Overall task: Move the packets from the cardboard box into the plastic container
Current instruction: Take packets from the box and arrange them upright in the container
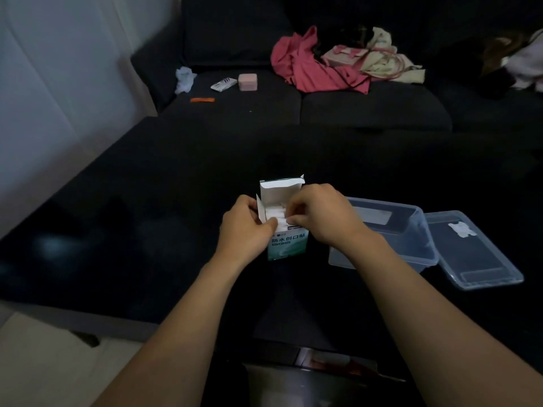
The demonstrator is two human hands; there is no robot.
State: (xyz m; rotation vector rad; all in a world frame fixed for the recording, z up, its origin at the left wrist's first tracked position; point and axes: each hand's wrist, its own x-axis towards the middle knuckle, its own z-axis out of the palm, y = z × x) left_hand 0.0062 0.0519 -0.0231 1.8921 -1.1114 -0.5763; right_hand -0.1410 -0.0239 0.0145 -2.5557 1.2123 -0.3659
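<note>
A small white and green cardboard box (pixel 286 245) stands upright on the dark surface at centre, its top flap (pixel 280 189) folded back. White packets (pixel 275 214) fill its open top. My left hand (pixel 245 227) grips the box's left side, thumb at the opening. My right hand (pixel 318 215) reaches into the top and pinches the packets with its fingertips. The clear plastic container (pixel 411 239) sits open just to the right of the box, behind my right wrist.
The container's clear lid (pixel 473 251) lies flat to its right. On the dark sofa behind are a pink garment (pixel 308 66), a cream bag (pixel 379 54), a pink case (pixel 247 81), a small white pack (pixel 223 83), crumpled tissue (pixel 184 79) and an orange strip (pixel 202 99).
</note>
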